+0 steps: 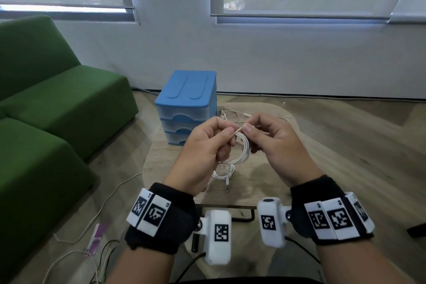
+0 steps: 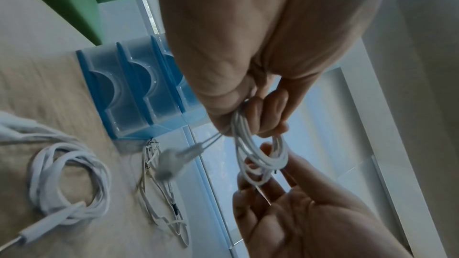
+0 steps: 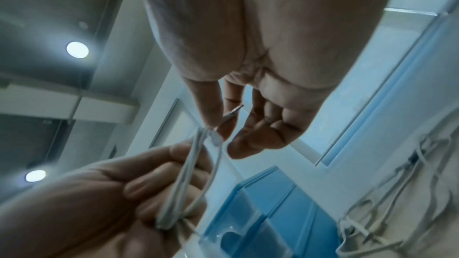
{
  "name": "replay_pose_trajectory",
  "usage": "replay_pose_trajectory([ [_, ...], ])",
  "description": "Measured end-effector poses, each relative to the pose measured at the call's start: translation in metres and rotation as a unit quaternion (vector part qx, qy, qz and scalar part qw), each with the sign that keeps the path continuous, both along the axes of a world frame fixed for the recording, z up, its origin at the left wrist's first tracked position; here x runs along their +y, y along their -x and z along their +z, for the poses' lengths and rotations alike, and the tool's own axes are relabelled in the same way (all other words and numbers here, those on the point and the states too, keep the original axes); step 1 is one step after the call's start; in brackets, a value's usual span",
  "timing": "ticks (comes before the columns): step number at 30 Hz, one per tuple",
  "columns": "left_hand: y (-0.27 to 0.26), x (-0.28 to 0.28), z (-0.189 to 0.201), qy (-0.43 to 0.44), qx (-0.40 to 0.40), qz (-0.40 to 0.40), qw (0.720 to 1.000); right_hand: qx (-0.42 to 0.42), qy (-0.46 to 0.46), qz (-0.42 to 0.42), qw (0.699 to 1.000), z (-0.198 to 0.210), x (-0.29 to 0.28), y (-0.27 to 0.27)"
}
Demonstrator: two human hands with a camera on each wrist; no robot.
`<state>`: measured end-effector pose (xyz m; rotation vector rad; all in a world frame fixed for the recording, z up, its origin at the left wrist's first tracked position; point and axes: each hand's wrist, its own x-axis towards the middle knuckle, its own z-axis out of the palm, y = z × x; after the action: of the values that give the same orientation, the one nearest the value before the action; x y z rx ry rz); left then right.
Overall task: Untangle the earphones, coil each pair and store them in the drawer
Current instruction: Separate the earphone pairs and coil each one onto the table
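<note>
Above the table, my left hand (image 1: 227, 134) grips a coil of white earphone cable (image 1: 244, 148) in its curled fingers. My right hand (image 1: 250, 130) pinches the cable's plug end (image 3: 232, 114) between thumb and forefinger at the top of the coil. In the left wrist view the coil (image 2: 261, 156) hangs from my left fingers, and its earbuds (image 2: 174, 162) dangle blurred. A second coiled pair (image 1: 222, 174) lies on the table under my hands. A loose tangled pair (image 1: 230, 114) lies behind, next to the blue drawer unit (image 1: 186, 106), whose three drawers look closed.
The small wooden table (image 1: 265, 180) has rounded corners, and the drawer unit stands at its far left. A green sofa (image 1: 57, 110) fills the left side. Cables and a purple packet (image 1: 98, 237) lie on the floor at the lower left.
</note>
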<state>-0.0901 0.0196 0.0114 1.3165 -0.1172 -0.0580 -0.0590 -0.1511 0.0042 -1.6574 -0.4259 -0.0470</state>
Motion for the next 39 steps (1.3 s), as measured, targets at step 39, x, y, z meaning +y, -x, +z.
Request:
replay_pose_trajectory([
  [39, -0.002, 0.014, -0.02, -0.136, -0.053, 0.018, 0.989, 0.226, -0.094, 0.074, 0.967, -0.011, -0.006, 0.009],
])
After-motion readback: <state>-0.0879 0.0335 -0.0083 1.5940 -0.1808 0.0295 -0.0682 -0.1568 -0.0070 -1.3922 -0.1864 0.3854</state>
